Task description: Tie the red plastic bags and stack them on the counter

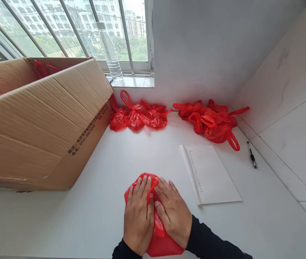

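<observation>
Left hand (138,216) and right hand (173,212) lie side by side and touching, palms down, fingers stretched toward 12 o'clock. They press flat on a red bag (161,241) at the near edge of the white counter (88,216), and neither closes round it. No knot shows on it. Seemingly finished are the knotted bags (138,117) at 12 o'clock and a second heap (210,122) at 1 o'clock. More red shows inside the cardboard box (34,122) at 10 o'clock.
</observation>
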`<move>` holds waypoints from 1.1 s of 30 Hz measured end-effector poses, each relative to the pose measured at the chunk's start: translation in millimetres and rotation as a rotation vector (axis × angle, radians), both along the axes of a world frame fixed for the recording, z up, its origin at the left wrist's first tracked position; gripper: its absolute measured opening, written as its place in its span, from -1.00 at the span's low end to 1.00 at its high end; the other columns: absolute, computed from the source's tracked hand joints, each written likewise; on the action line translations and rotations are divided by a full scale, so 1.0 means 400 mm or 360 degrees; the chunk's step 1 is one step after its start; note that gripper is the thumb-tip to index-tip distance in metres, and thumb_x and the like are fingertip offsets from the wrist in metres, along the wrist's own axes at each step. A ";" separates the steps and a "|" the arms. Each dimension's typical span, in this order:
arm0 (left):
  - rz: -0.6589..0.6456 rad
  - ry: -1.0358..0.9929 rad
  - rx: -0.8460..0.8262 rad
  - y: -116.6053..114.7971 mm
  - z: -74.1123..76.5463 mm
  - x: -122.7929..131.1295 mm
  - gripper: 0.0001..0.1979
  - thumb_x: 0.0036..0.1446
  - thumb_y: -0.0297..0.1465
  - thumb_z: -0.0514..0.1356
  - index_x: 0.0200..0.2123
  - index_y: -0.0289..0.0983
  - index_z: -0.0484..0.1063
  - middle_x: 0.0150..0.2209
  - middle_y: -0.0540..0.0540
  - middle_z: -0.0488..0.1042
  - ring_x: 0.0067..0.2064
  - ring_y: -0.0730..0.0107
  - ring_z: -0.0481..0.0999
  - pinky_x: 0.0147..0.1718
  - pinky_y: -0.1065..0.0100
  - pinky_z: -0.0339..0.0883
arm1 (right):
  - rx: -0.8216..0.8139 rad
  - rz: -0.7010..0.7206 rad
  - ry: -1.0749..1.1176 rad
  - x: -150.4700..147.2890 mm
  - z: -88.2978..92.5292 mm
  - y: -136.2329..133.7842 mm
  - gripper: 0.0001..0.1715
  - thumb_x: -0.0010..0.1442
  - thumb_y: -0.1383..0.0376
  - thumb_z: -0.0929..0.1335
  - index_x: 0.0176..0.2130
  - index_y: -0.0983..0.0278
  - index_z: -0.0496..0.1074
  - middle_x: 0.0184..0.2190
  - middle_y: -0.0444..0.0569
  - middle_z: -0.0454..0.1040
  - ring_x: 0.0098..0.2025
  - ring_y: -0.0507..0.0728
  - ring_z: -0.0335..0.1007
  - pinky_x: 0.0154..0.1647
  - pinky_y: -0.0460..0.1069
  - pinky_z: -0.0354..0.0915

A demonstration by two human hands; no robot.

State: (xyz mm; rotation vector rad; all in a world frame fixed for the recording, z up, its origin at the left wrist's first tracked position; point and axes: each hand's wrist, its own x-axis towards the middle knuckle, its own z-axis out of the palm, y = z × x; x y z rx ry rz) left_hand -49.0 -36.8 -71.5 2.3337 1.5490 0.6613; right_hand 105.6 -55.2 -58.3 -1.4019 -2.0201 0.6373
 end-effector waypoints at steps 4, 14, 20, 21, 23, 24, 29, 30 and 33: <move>-0.0090 0.0139 0.0008 0.065 0.016 -0.041 -0.45 0.33 -0.47 -0.06 0.37 -0.17 0.11 0.34 -0.08 0.24 0.41 0.14 0.07 0.36 -0.11 -0.06 | 0.0086 -0.0117 0.0357 0.009 0.003 -0.016 -0.36 0.37 0.35 0.18 0.38 0.18 0.03 0.34 0.06 0.21 0.38 0.25 0.09 0.37 0.28 0.15; 0.0714 -0.0273 0.0205 0.031 0.174 -0.074 -0.32 0.31 -0.12 0.03 0.42 -0.13 -0.07 0.19 -0.27 0.32 0.17 -0.05 0.35 0.11 -0.13 0.29 | 0.0151 0.0084 0.0832 0.016 0.012 -0.041 -0.49 0.27 0.47 0.24 0.16 0.12 0.30 -0.06 0.00 0.44 -0.02 0.16 0.40 0.00 0.09 0.42; 0.0444 0.0020 0.0133 -0.012 0.082 -0.024 -0.53 0.29 -0.16 0.07 0.23 -0.07 0.31 -0.19 -0.14 0.34 -0.20 0.13 0.44 -0.13 -0.01 0.40 | 0.0054 -0.0206 0.0865 0.019 0.010 -0.020 -0.61 0.34 0.40 0.22 0.10 0.10 0.33 -0.06 -0.02 0.44 -0.02 0.15 0.40 0.01 0.08 0.40; 0.0454 0.0019 0.0138 0.018 0.074 -0.034 -0.57 0.29 -0.17 0.06 0.17 -0.11 0.37 -0.17 -0.15 0.32 -0.18 0.13 0.45 -0.11 0.00 0.40 | 0.0029 -0.0243 0.0880 0.020 0.005 -0.017 -0.64 0.35 0.38 0.22 0.08 0.10 0.35 -0.08 -0.02 0.44 -0.04 0.15 0.41 -0.01 0.07 0.41; 0.0431 0.0043 0.0120 0.094 0.076 -0.068 -0.63 0.30 -0.22 0.03 0.07 -0.19 0.44 -0.13 -0.18 0.32 -0.11 0.12 0.45 -0.04 0.00 0.38 | -0.0014 -0.0287 0.0911 0.021 -0.004 -0.011 -0.69 0.37 0.36 0.21 0.04 0.12 0.36 -0.12 -0.03 0.44 -0.07 0.14 0.42 -0.04 0.05 0.41; 0.0435 0.0082 0.0132 0.133 0.085 -0.088 -0.64 0.30 -0.27 0.01 0.03 -0.23 0.46 -0.11 -0.21 0.33 -0.07 0.09 0.45 0.02 -0.02 0.35 | -0.0031 -0.0295 0.0932 0.020 -0.009 -0.009 -0.70 0.37 0.35 0.20 0.02 0.12 0.37 -0.14 -0.03 0.44 -0.09 0.13 0.43 -0.05 0.04 0.41; 0.0608 0.0324 0.0410 0.276 0.140 -0.149 -0.55 0.30 -0.28 0.01 0.21 -0.20 0.34 0.23 -0.29 0.25 0.23 -0.05 0.27 0.24 -0.13 0.08 | -0.0100 -0.0307 0.1023 0.012 -0.021 -0.001 -0.77 0.38 0.32 0.20 -0.05 0.14 0.38 -0.18 -0.05 0.44 -0.14 0.11 0.44 -0.10 0.01 0.40; 0.0579 0.0384 0.0380 0.291 0.138 -0.152 -0.52 0.30 -0.24 0.04 0.25 -0.16 0.31 0.28 -0.27 0.21 0.27 -0.07 0.23 0.25 -0.14 0.07 | -0.0114 -0.0311 0.1025 0.010 -0.021 0.001 -0.77 0.38 0.32 0.20 -0.07 0.15 0.39 -0.19 -0.05 0.44 -0.15 0.11 0.44 -0.10 0.01 0.39; 0.0487 0.0597 0.0188 0.331 0.105 -0.152 -0.52 0.28 -0.23 0.06 0.23 -0.17 0.37 0.30 -0.34 0.19 0.29 -0.18 0.19 0.18 -0.16 0.16 | -0.0168 -0.0331 0.1013 0.007 -0.019 0.007 -0.78 0.37 0.31 0.21 -0.10 0.17 0.41 -0.22 -0.05 0.44 -0.19 0.11 0.44 -0.15 0.00 0.37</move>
